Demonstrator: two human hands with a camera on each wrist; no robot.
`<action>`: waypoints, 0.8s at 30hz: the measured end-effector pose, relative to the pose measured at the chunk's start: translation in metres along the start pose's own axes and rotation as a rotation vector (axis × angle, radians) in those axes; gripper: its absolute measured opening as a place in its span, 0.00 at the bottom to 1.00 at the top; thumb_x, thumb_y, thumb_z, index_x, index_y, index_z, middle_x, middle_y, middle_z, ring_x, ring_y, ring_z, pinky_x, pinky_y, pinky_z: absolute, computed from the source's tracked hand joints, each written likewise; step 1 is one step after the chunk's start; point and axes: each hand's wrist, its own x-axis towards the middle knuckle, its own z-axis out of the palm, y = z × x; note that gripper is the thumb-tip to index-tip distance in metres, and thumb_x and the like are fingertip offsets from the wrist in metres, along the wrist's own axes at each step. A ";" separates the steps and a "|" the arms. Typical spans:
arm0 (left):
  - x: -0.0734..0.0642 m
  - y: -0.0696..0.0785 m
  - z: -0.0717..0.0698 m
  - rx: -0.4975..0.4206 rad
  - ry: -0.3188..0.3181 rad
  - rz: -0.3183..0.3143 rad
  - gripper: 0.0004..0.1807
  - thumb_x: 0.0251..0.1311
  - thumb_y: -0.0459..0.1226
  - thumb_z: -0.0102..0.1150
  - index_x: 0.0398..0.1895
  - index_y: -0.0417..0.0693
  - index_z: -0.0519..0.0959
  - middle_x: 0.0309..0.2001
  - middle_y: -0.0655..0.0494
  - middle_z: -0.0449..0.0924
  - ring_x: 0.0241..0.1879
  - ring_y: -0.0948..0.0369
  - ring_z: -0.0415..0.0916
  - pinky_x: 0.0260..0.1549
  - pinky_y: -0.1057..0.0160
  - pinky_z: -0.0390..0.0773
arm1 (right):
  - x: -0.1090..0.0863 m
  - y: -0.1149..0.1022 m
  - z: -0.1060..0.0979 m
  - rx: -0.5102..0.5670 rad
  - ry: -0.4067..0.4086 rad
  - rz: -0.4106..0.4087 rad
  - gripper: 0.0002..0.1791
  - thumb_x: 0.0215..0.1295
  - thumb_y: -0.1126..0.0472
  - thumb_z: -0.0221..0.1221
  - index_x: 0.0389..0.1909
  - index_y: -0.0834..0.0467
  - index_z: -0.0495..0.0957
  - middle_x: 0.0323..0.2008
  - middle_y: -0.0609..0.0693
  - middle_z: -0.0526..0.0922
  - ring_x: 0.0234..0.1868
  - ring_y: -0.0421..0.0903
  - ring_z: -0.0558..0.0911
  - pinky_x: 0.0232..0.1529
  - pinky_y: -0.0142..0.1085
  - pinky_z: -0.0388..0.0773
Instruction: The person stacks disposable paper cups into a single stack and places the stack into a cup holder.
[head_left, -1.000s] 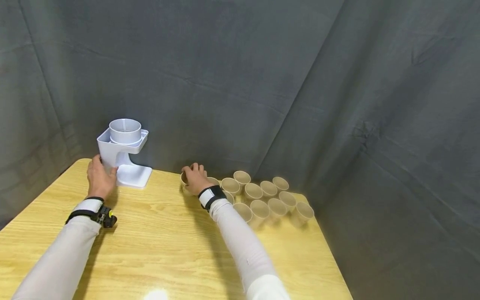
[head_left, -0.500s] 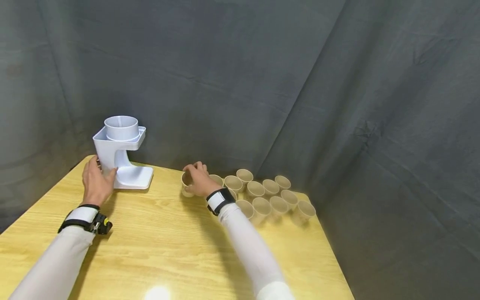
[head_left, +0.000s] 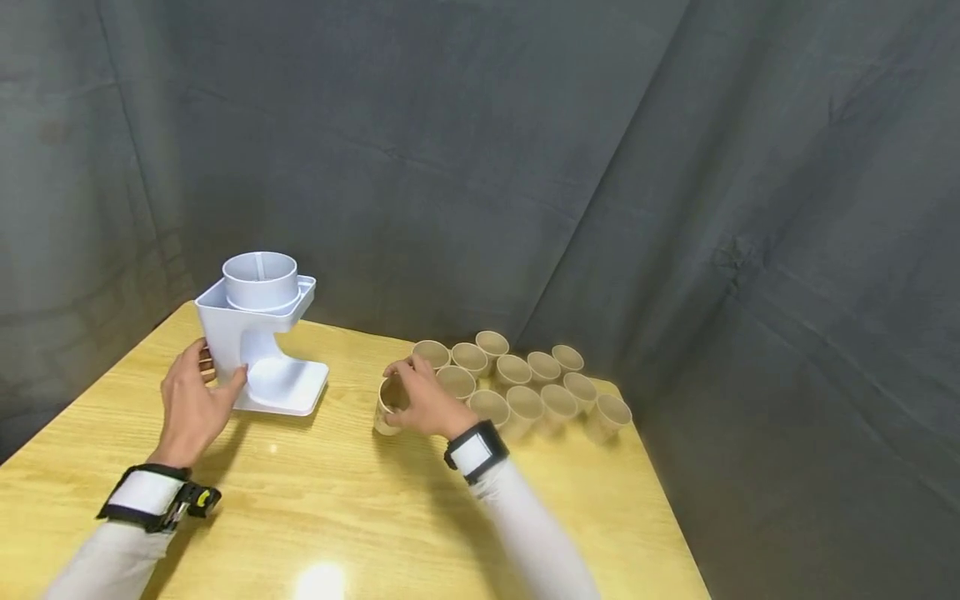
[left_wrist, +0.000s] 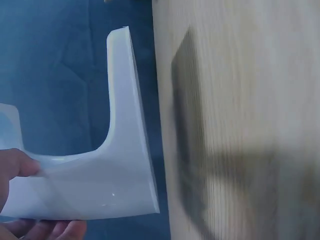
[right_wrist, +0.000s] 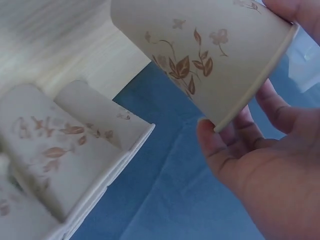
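Note:
My left hand (head_left: pixel 191 408) grips the side of a white plastic stand (head_left: pixel 223 337), thumb on one face and fingers behind. The stand has a tray-like top, a flat foot and a round collar (head_left: pixel 261 283) sitting in the top. In the left wrist view, a gap and a shadow show between the stand's foot (left_wrist: pixel 131 100) and the tabletop. My right hand (head_left: pixel 433 402) holds a paper cup (head_left: pixel 387 419) by its rim, apart from the other cups. Brown leaves and flowers decorate this cup (right_wrist: pixel 200 60) in the right wrist view.
Several matching paper cups (head_left: pixel 525 404) stand upright, mouths up, in a cluster to the right of my right hand. The wooden table (head_left: pixel 360 508) ends at a grey cloth backdrop (head_left: pixel 420 167) behind and to the right.
The stand has come nearer to me with my left hand. My right hand has drawn its cup towards me and slightly right, away from the cluster's back row.

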 end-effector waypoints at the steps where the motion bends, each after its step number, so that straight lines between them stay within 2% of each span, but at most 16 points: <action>1: -0.005 0.003 -0.001 -0.004 0.003 0.007 0.34 0.61 0.29 0.63 0.68 0.24 0.64 0.55 0.23 0.72 0.52 0.32 0.73 0.53 0.48 0.74 | -0.005 -0.001 0.000 0.000 -0.001 -0.001 0.33 0.59 0.55 0.72 0.63 0.55 0.68 0.60 0.53 0.66 0.65 0.50 0.64 0.62 0.41 0.73; 4: -0.016 0.009 -0.001 -0.016 0.001 0.019 0.33 0.60 0.29 0.65 0.67 0.25 0.65 0.54 0.25 0.73 0.51 0.33 0.74 0.48 0.70 0.71 | -0.018 -0.001 0.000 0.023 0.004 0.002 0.33 0.59 0.56 0.72 0.62 0.56 0.68 0.61 0.55 0.65 0.65 0.51 0.64 0.62 0.42 0.73; 7: -0.027 0.015 0.000 -0.029 -0.001 0.025 0.33 0.58 0.29 0.67 0.65 0.25 0.67 0.53 0.26 0.75 0.50 0.34 0.76 0.40 0.81 0.62 | -0.028 -0.001 0.000 0.033 0.008 0.018 0.33 0.59 0.56 0.73 0.62 0.56 0.68 0.62 0.54 0.64 0.65 0.51 0.64 0.62 0.43 0.74; 12: -0.044 0.023 0.001 -0.046 0.020 0.046 0.33 0.53 0.27 0.71 0.63 0.26 0.70 0.51 0.27 0.77 0.49 0.35 0.78 0.41 0.86 0.61 | -0.039 0.004 0.002 0.021 0.022 0.038 0.34 0.58 0.55 0.73 0.62 0.55 0.68 0.61 0.52 0.65 0.65 0.49 0.65 0.62 0.42 0.74; 15: -0.054 0.025 0.001 -0.048 0.031 0.042 0.33 0.51 0.26 0.71 0.62 0.26 0.71 0.50 0.28 0.77 0.48 0.36 0.78 0.42 0.85 0.61 | -0.045 0.007 0.005 0.029 0.028 0.051 0.34 0.58 0.55 0.73 0.62 0.54 0.69 0.59 0.52 0.66 0.63 0.49 0.66 0.60 0.42 0.75; 21: -0.072 0.025 0.001 -0.042 0.053 0.015 0.34 0.49 0.26 0.72 0.61 0.27 0.72 0.50 0.29 0.78 0.46 0.39 0.77 0.44 0.76 0.63 | -0.061 0.005 0.008 0.003 0.033 0.082 0.34 0.57 0.53 0.74 0.62 0.52 0.69 0.56 0.50 0.66 0.60 0.48 0.68 0.56 0.41 0.77; 24: -0.080 0.023 -0.001 -0.040 0.053 -0.028 0.35 0.47 0.26 0.73 0.61 0.28 0.72 0.50 0.31 0.78 0.45 0.44 0.76 0.43 0.80 0.64 | -0.069 0.002 0.010 -0.005 0.036 0.097 0.34 0.55 0.52 0.75 0.61 0.50 0.70 0.56 0.49 0.67 0.59 0.47 0.70 0.55 0.39 0.78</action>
